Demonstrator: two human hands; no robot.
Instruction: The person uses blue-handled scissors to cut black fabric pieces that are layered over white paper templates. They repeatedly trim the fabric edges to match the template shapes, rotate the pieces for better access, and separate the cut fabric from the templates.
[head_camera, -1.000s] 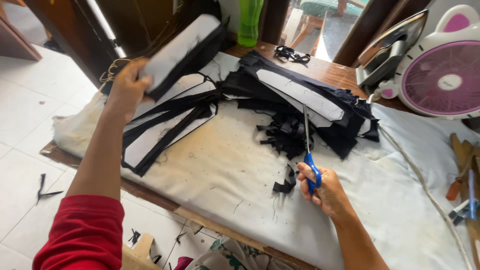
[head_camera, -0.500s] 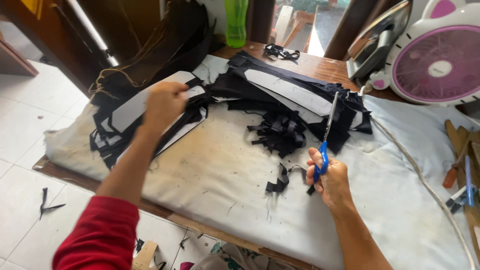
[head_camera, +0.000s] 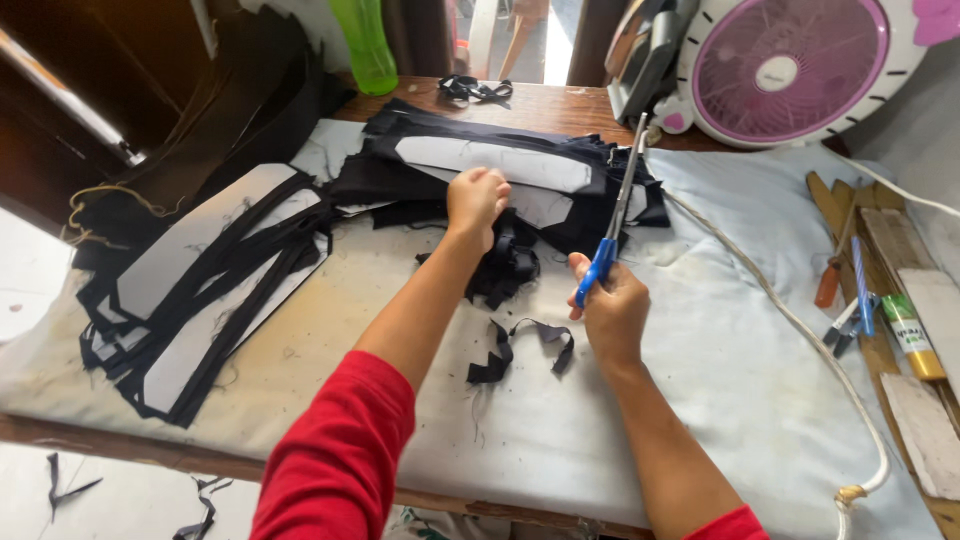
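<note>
My right hand (head_camera: 612, 305) grips blue-handled scissors (head_camera: 618, 205) with the blades pointing up and away. My left hand (head_camera: 476, 200) is closed over the near edge of a stack of black fabric pieces with white pattern shapes (head_camera: 500, 165) at the back of the table. A heap of black fabric scraps (head_camera: 508, 265) lies just below that hand. A loose black strip (head_camera: 520, 345) rests on the pale padded table cover (head_camera: 330, 360) between my forearms.
A second pile of black and white cut pieces (head_camera: 200, 290) lies at the left. A pink and white fan (head_camera: 790, 65) stands back right, a green bottle (head_camera: 365, 45) at the back. A white cord (head_camera: 790, 320) crosses the right side beside tools (head_camera: 850, 300).
My left hand has let go of the left pile and swung right onto the back stack. The right hand with the scissors has shifted up toward that stack.
</note>
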